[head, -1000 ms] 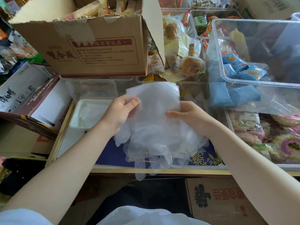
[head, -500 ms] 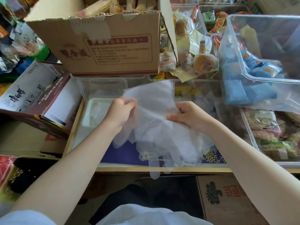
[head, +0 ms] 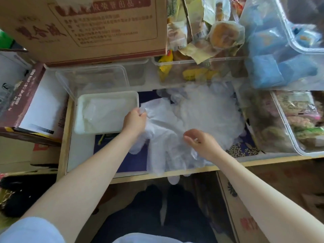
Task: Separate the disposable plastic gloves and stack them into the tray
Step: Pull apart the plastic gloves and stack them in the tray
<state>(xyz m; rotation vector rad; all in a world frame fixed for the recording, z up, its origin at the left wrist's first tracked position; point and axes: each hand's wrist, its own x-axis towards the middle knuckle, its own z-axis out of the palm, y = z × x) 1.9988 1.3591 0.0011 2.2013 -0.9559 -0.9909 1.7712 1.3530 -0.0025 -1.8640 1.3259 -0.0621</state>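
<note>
Both hands have dropped from chest height down to the surface [head: 80,155], and the glove bundle they held up now lies spread on it. At nine o'clock sits a maroon box [head: 22,97] with a white liner. Beside it, at ten o'clock of the hands, the white tray [head: 79,118] holds a few flattened gloves [head: 103,113]. A clear tub [head: 93,76] stands just behind the tray, and a cardboard box [head: 84,27] looms at twelve o'clock. The left hand [head: 134,121] is just beside the tray's right rim, its fingers curled and pinching the cuff of one glove [head: 157,125], which trails down toward six o'clock. The loose pile of gloves [head: 206,113] lies at one o'clock of that hand, some glove tips hanging over the surface's near edge. The right hand [head: 201,142] rests on the lower part of the pile, its fingers loosely bent; whether they grip any plastic I cannot tell. At two and three o'clock stand clear bins of wrapped snacks [head: 298,120] and blue packets [head: 268,71].
</note>
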